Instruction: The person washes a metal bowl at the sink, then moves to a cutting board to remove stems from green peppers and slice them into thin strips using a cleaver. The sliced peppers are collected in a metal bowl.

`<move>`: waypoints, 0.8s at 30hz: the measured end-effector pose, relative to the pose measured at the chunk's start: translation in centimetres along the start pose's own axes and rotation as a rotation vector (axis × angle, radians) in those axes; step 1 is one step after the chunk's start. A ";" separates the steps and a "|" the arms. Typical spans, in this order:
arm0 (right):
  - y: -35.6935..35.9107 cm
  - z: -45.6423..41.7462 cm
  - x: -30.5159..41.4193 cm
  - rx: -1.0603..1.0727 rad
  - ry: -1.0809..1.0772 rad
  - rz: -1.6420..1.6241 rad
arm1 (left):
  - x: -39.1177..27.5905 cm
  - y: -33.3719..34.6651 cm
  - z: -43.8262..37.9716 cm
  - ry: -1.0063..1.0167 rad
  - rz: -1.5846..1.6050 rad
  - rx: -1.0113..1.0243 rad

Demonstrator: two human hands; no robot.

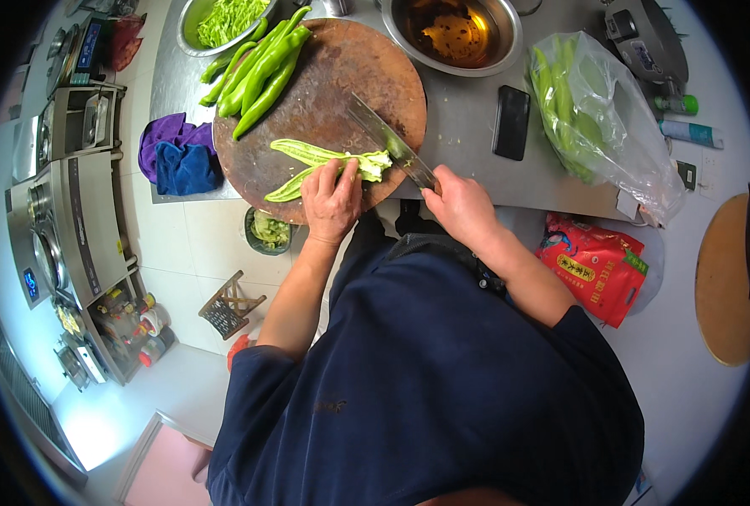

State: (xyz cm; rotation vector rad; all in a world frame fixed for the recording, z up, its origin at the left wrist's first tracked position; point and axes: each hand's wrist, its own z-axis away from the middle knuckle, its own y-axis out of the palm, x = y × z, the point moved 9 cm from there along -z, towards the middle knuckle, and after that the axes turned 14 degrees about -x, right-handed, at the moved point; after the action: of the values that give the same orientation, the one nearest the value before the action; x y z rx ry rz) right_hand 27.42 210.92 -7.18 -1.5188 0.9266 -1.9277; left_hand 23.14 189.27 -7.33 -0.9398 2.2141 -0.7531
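On a round wooden chopping board, my left hand presses down a green pepper that is split open lengthwise, its pale inside facing up. My right hand grips the handle of a cleaver. The blade lies across the board's right side, close to the pepper's stem end. Bits of green cling to the metal. Several whole long green peppers are piled at the board's upper left. A steel bowl of shredded green pepper stands beyond them.
A bowl of brown liquid stands behind the board. To the right lie a phone and a clear plastic bag of peppers. Purple and blue cloths sit at the left edge. Below is a scrap bin.
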 end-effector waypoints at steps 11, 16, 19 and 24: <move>-0.6 0.2 0.6 -0.069 -0.168 0.141 | -0.5 3.0 0.1 -0.115 0.022 0.000; -2.6 0.6 2.6 -0.165 -0.230 0.099 | -0.5 2.9 -0.5 -0.118 0.053 0.038; -3.4 1.0 4.5 -0.111 -0.295 0.180 | -0.4 2.8 -0.6 -0.103 0.039 0.057; -3.1 1.7 5.2 -0.062 -0.448 0.365 | -0.6 3.2 -1.2 -0.108 0.025 0.137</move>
State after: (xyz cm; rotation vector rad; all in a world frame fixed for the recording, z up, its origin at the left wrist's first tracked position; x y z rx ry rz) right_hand 27.87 208.68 -1.37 -1.5948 0.9792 -1.2473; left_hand 21.29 191.86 -8.60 -0.8635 2.0489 -0.8124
